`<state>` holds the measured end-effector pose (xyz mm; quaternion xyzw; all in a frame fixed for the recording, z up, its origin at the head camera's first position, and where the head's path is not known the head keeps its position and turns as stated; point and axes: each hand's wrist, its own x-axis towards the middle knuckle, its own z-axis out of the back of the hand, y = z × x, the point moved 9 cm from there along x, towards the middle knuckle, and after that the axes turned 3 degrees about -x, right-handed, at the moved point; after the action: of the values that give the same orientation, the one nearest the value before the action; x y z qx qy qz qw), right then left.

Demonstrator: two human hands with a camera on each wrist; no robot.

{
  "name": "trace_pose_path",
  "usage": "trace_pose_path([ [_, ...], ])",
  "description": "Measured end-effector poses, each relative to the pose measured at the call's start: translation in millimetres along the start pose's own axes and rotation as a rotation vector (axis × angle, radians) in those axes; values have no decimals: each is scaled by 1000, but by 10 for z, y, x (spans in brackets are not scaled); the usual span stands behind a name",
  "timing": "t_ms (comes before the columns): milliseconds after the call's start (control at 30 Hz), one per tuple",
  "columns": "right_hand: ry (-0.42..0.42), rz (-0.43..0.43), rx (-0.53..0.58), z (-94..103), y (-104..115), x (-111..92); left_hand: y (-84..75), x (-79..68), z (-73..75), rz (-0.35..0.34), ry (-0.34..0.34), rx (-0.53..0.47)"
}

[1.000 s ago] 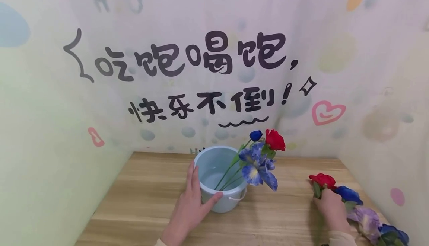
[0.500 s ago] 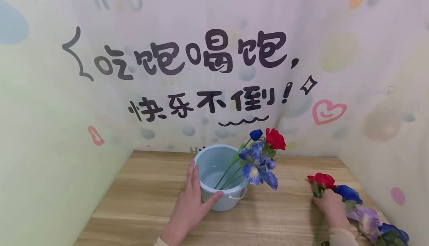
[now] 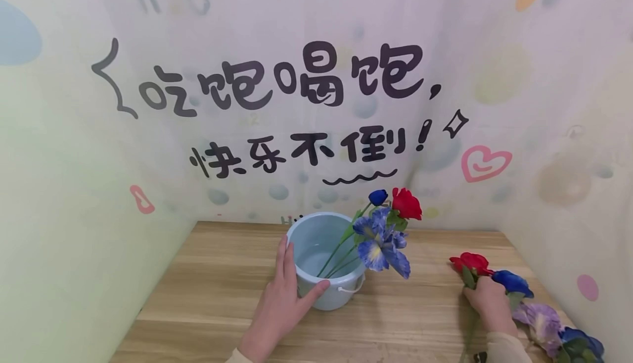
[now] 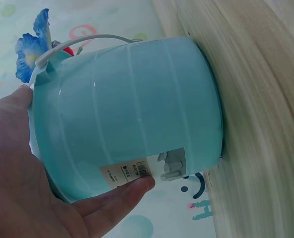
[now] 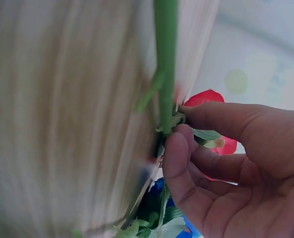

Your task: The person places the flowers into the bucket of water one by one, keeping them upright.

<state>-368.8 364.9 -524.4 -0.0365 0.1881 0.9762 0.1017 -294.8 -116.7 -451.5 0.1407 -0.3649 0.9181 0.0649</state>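
Note:
A light-blue bucket (image 3: 321,295) stands upright on the table, holding a red rose (image 3: 407,204), a blue bud (image 3: 378,197) and a blue-violet iris (image 3: 379,245) that lean out over its right side. My left hand (image 3: 279,300) grips the bucket, thumb at the front rim and fingers along its left side, close to a printed label (image 4: 142,167). At the table's right, my right hand (image 3: 489,302) pinches the green stem (image 5: 165,64) of another red rose (image 3: 472,264) just below its bloom. Its thumb and fingers meet at the stem in the right wrist view.
Beside my right hand lie a blue flower (image 3: 511,283), a pale purple flower (image 3: 541,324) and a dark blue flower (image 3: 582,345) along the table's right edge. The bucket's white handle (image 3: 352,289) hangs down its side. A printed wall sheet (image 3: 247,198) borders the wooden table (image 3: 198,291).
The red rose at my right hand has shifted slightly left, its stem now showing below the hand. My left hand and the bucket keep their places.

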Motion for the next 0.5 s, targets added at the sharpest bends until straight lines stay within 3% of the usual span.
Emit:
trace_pose_path([
  [500,-10,-19,76,33,4,-9,-10,-1,5,-8,-9,-2],
])
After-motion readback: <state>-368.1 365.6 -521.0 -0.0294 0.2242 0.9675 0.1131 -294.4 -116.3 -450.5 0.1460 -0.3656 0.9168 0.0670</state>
